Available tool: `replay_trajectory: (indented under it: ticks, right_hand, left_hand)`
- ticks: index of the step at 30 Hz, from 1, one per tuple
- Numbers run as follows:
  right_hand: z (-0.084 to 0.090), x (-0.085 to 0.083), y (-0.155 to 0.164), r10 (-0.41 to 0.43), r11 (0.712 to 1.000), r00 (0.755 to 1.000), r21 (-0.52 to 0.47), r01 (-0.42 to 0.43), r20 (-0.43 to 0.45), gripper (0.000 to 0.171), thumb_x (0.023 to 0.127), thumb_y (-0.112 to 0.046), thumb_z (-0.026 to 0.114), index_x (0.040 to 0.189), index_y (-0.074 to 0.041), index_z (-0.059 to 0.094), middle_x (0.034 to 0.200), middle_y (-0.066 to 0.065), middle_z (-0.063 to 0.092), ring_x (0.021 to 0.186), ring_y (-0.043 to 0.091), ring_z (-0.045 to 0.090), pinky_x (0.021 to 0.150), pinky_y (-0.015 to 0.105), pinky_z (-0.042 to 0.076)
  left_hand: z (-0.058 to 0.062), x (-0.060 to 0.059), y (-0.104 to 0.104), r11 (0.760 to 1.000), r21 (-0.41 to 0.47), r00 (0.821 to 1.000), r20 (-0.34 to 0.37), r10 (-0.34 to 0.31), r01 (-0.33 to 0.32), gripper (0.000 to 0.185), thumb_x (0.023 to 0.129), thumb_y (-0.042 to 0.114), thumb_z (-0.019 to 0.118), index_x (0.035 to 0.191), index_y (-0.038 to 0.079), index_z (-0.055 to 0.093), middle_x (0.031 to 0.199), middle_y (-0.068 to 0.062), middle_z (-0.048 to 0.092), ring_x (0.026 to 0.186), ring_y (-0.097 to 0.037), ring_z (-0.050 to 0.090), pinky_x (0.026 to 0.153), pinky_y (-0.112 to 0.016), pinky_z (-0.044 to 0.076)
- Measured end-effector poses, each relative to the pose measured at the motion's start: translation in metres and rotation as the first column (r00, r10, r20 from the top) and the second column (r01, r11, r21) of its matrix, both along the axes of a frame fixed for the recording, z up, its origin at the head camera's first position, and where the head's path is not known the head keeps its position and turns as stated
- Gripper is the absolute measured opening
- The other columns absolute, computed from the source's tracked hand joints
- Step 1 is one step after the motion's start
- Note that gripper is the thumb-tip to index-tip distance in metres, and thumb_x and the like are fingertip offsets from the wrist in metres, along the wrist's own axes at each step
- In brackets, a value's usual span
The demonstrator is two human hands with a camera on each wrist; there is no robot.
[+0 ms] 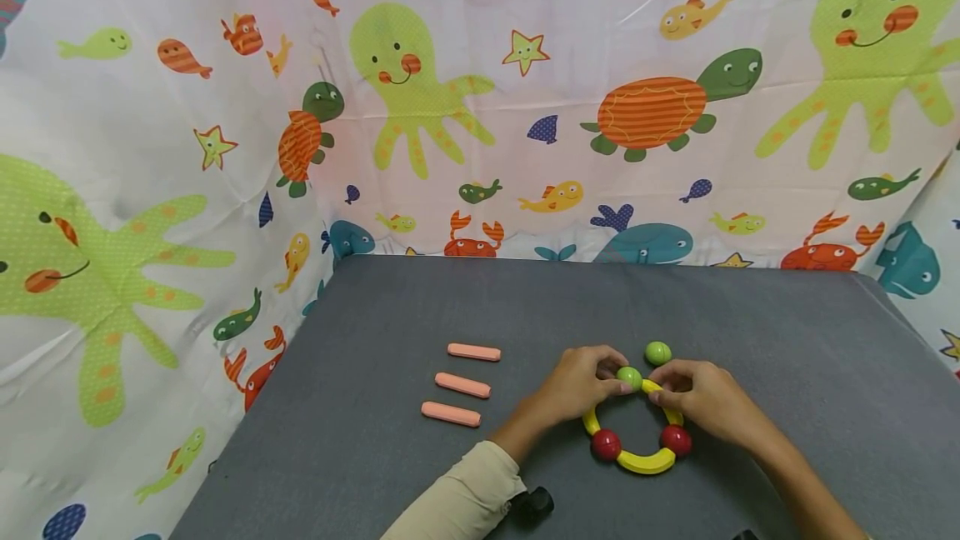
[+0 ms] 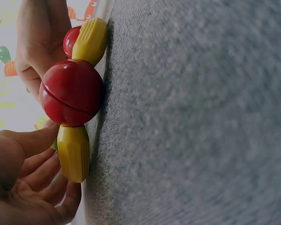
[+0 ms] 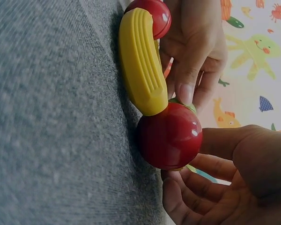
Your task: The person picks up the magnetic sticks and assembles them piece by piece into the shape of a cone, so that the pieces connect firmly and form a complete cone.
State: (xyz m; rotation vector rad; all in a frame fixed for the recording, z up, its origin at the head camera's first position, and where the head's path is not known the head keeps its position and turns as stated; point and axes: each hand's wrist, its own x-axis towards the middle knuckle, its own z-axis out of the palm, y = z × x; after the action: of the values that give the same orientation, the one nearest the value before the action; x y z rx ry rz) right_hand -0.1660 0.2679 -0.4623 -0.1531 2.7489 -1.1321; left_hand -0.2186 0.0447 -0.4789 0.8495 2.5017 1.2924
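Low and centre-right in the head view, a ring of yellow curved sticks (image 1: 647,462) and red balls (image 1: 606,444) lies on the grey table (image 1: 787,332). It looks light, rigid, smooth and likely to separate at joints. The left hand (image 1: 581,382) and right hand (image 1: 697,394) pinch the green ball (image 1: 629,377) and adjoining sticks; best gripped on the ribbed sticks. Another green ball (image 1: 657,352) sits just beyond.

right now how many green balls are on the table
2. One green ball sits at the top of the yellow ring, pinched between the left hand and right hand. The other green ball lies loose just behind them. The hands may hide more.
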Motion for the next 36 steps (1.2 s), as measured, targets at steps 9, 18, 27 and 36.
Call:
replay_trajectory:
  ticks: [9,18,27,36]
  right_hand:
    - [0.000,-0.001,-0.002,-0.002,1.000,1.000,0.001,0.002,0.013,0.021,0.097,-0.018,0.078,0.112,-0.005,0.076,0.086,0.001,0.065,0.077,0.019,0.058,0.061,0.028,0.045]
    - [0.000,0.000,-0.002,0.002,1.000,1.000,0.005,-0.002,0.016,0.021,0.096,-0.019,0.079,0.113,-0.005,0.076,0.085,0.001,0.065,0.076,0.018,0.058,0.062,0.028,0.045]
    - [-0.002,0.000,0.000,0.012,1.000,1.000,0.004,-0.012,0.007,0.022,0.096,-0.021,0.079,0.113,-0.007,0.076,0.085,0.000,0.066,0.074,0.017,0.059,0.061,0.027,0.046]
    - [-0.003,-0.001,0.001,0.013,1.000,1.000,0.004,-0.013,0.010,0.022,0.097,-0.021,0.079,0.112,-0.006,0.076,0.085,0.000,0.065,0.075,0.017,0.059,0.062,0.028,0.046]
  left_hand:
    - [-0.002,0.002,-0.006,1.000,-0.008,1.000,0.019,-0.004,0.005,0.036,0.096,0.016,0.082,0.130,0.009,0.073,0.117,0.001,0.077,0.096,0.002,0.068,0.080,-0.014,0.053]
    - [-0.005,0.008,-0.026,0.998,-0.025,0.998,0.045,0.053,-0.052,0.042,0.091,0.015,0.085,0.130,0.006,0.073,0.108,-0.001,0.073,0.087,0.000,0.062,0.077,-0.017,0.052]
    - [0.001,0.018,-0.033,0.989,-0.094,0.987,0.109,0.122,-0.112,0.041,0.089,0.019,0.086,0.127,0.008,0.074,0.093,0.006,0.068,0.078,0.000,0.058,0.069,-0.019,0.049]
    - [0.006,0.019,-0.027,0.982,-0.068,0.973,0.137,0.186,-0.178,0.040,0.087,0.011,0.085,0.125,0.009,0.074,0.093,0.005,0.070,0.075,-0.002,0.061,0.066,-0.021,0.052]
